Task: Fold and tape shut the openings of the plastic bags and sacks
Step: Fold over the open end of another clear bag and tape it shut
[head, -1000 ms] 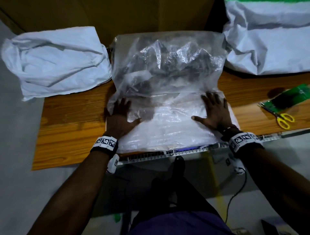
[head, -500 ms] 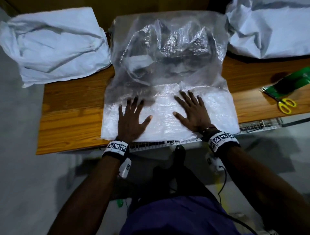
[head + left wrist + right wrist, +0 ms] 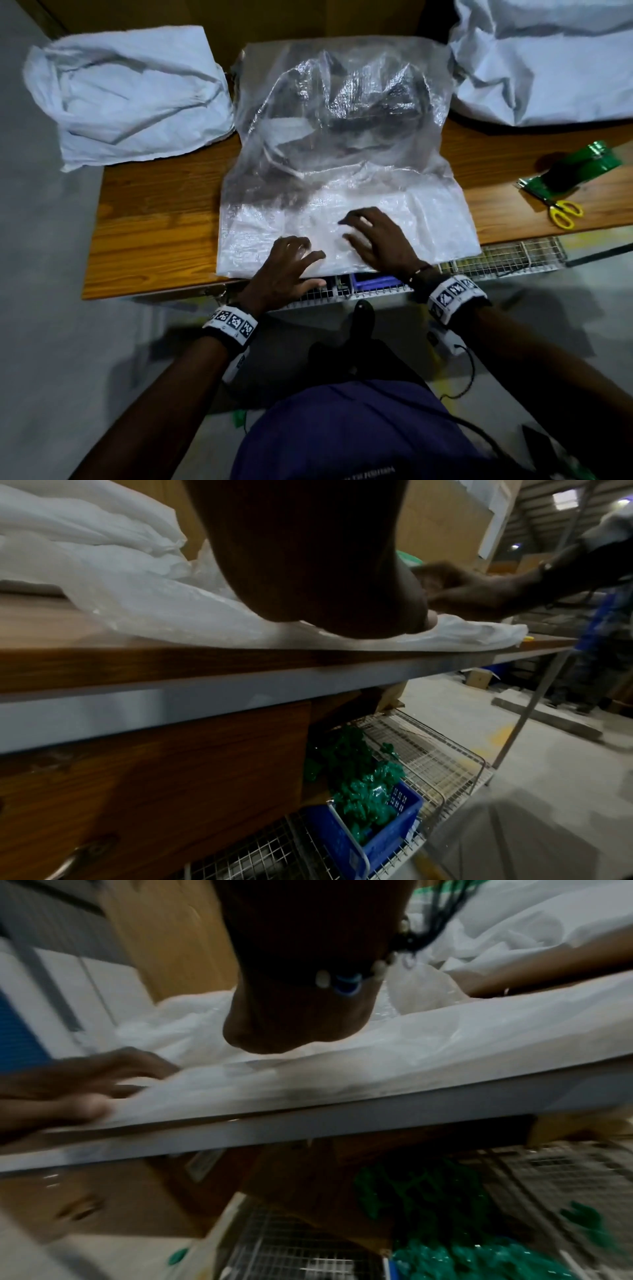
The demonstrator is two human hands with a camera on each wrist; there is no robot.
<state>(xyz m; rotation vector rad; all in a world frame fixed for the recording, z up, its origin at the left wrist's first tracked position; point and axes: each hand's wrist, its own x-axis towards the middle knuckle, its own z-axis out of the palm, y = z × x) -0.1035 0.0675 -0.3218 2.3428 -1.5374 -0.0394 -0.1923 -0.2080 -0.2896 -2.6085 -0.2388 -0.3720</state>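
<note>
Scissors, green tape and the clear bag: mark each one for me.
scissors (image 3: 564, 213), head view, on the yellow handles.
green tape (image 3: 579, 168), head view, on its middle.
clear bag (image 3: 442, 222), head view, on the folded near end.

Site: warehouse packing station | Evidence: wooden desk (image 3: 154, 219); woven sacks (image 3: 130, 96) at 10 and 2 o'clock; wire shelving (image 3: 428, 753) beneath; concrete floor (image 3: 514, 791); corrugated roof (image 3: 534, 520).
</note>
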